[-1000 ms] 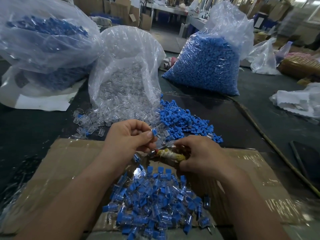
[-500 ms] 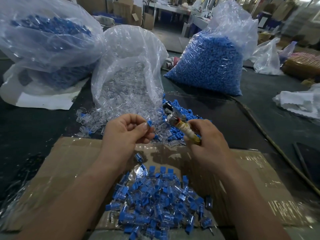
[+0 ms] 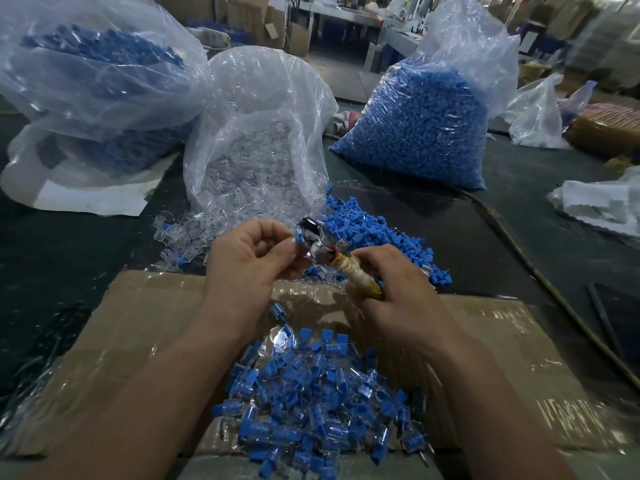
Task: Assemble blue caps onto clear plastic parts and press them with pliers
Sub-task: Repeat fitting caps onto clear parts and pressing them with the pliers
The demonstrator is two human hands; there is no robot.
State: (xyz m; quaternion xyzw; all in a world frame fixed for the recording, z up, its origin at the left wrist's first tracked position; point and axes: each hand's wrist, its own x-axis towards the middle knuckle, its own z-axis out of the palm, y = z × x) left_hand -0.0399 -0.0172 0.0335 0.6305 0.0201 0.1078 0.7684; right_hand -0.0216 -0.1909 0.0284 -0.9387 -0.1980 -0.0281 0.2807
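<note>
Dark counter (image 3: pixel 86 258) runs ahead of me through a cluttered workshop, with a taped sheet of cardboard (image 3: pixel 138 327) on its near part; my left hand (image 3: pixel 249 265) pinches one capped piece (image 3: pixel 298 237) between thumb and forefinger, the other fingers curled under; my right hand (image 3: pixel 401 299) is wrapped round the yellow-taped handles of the pliers (image 3: pixel 322 244), whose metal head points up and to the left, right against that piece. Whether the jaws already bite on the cap I cannot tell; they are blurred.

I judge this to be the pressing step: the cap sits on its clear part and now needs a squeeze; the next move calls for the piece to be held square in the jaws and for a firm close of my right hand, then a drop onto the heap below.

Counted: one pair of pliers; one piece in hand; three big bags close by, namely a bag of clear parts (image 3: pixel 256 140) in the middle, a bag of blue caps (image 3: pixel 415 129) to the right, and a bag on the left (image 3: pixel 93 71) with blue inside; one spill of loose caps (image 3: pixel 367 230) and one of loose clear parts (image 3: pixel 187 230) beyond my hands; one heap of finished pieces (image 3: pixel 322 410) on the cardboard, far too many to count.
</note>
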